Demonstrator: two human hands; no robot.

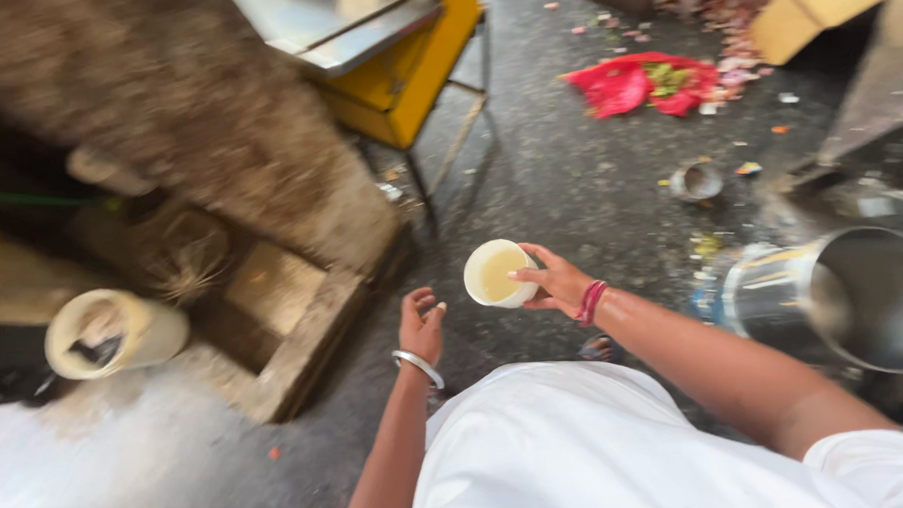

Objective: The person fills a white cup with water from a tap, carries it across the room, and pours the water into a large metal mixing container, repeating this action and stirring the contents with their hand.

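Head view, right hand (558,283) with fingers pinching a small white cup (498,273) of pale liquid above the dark floor (569,180), left hand (421,325) just beside, fingers loosely curled, empty, steel pot (853,295) at right.

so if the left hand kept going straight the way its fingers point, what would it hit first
The left hand is empty, its curled fingers pointing up and slightly right. The white cup held in the right hand seems first, though depth is unclear; it might pass beside it over the dark floor.
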